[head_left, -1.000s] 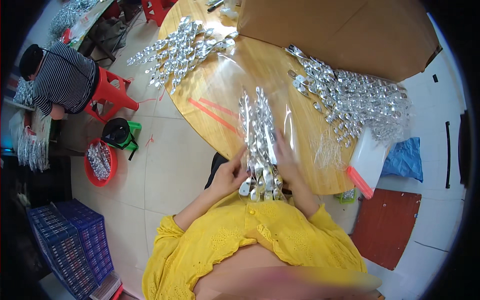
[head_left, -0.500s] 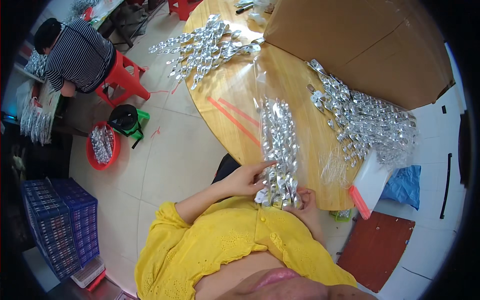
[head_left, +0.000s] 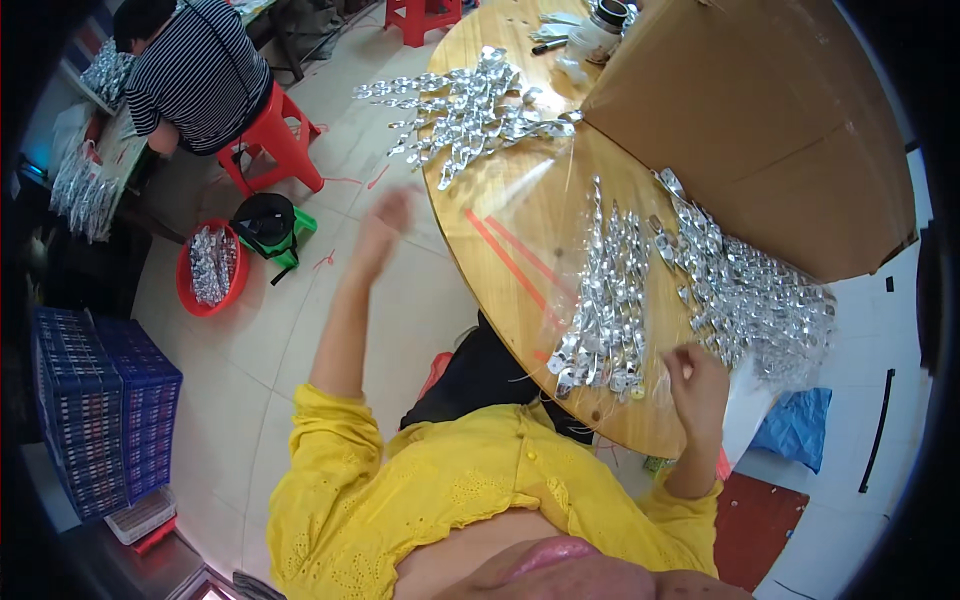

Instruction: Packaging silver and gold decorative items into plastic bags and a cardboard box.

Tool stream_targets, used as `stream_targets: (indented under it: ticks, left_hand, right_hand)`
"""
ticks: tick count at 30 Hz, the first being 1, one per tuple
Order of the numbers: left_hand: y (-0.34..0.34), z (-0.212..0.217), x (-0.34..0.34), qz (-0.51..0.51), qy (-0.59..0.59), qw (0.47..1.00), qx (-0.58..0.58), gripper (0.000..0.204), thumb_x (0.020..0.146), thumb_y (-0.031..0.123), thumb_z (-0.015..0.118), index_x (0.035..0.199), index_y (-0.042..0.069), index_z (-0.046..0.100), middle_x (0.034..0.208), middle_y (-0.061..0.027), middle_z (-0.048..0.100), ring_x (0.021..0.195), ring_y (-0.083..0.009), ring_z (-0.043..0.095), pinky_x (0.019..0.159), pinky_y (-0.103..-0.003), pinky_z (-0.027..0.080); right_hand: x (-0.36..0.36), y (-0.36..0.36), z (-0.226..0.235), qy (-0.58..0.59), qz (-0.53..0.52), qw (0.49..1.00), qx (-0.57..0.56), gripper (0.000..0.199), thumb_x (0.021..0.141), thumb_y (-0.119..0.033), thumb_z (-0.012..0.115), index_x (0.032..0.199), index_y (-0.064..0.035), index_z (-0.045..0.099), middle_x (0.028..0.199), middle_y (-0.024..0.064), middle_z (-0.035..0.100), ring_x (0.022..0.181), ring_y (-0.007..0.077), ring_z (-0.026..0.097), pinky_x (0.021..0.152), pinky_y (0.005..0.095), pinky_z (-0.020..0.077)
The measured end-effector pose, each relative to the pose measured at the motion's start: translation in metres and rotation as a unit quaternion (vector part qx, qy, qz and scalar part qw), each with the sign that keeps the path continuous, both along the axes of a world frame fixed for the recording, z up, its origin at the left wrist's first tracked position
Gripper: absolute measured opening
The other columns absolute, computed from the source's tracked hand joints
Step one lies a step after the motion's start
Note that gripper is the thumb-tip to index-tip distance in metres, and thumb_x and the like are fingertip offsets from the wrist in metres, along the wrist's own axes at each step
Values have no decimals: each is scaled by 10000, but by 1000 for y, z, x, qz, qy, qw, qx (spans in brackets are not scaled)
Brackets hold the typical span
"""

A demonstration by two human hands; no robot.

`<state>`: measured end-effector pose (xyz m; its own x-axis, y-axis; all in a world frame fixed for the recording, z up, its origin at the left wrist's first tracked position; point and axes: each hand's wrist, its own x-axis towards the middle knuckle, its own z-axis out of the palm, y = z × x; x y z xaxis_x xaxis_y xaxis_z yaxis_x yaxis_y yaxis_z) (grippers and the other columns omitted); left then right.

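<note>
A bundle of shiny silver twisted strips (head_left: 610, 310) lies near the edge of the round wooden table (head_left: 480, 220), with clear plastic film around it. My left hand (head_left: 388, 222) is raised off the table's left side, over the floor; motion smears its fingers. Close to the bundle's right side is my right hand (head_left: 697, 385), thumb and fingers pinched together; whatever they may hold is too small to make out. Two flat red strips (head_left: 507, 262) lie left of the bundle.
More silver strips (head_left: 475, 115) hang over the table's far left edge. A large pile (head_left: 760, 290) sits at right, below a cardboard box (head_left: 750, 130). A person in stripes (head_left: 200, 80) sits on a red stool (head_left: 275, 145). Blue crates (head_left: 105, 410) stand at left.
Both hands have come off the bundle. My left hand swung far left and outward, my right hand moved right. The bundle now lies flat on the table, farther from my body.
</note>
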<state>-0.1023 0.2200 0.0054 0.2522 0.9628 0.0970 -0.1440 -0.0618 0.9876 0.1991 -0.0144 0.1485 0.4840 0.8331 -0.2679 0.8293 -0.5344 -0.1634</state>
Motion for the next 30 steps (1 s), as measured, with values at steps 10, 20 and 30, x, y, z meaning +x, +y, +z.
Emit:
stream_targets:
  ticks: [10, 20, 30]
  left_hand:
    - [188, -31, -35, 177, -265, 928, -194, 758, 772, 574, 329, 1308, 141, 13, 1368, -72, 7, 1250, -280, 57, 980, -442, 97]
    - [212, -43, 2, 163, -282, 939, -113, 355, 868, 239, 369, 1118, -6, 430, 1022, -102, 537, 935, -181, 509, 870, -258, 360]
    - [130, -39, 37, -5, -169, 985, -40, 474, 872, 335, 320, 1233, 29, 286, 1164, -93, 420, 1064, -177, 398, 894, -303, 311]
  right_hand:
    - [-32, 245, -67, 1, 495, 838, 230, 566, 691, -162, 604, 1202, -125, 361, 1281, 72, 302, 1184, 272, 258, 961, 387, 235]
    - [-60, 336, -120, -118, 634, 720, 256, 417, 657, -79, 570, 1059, -126, 470, 1160, 40, 436, 1078, 209, 397, 936, 371, 273]
    - [-53, 337, -100, -38, 658, 715, 233, 258, 626, -178, 623, 854, -96, 535, 827, 30, 556, 849, 189, 513, 783, 312, 377]
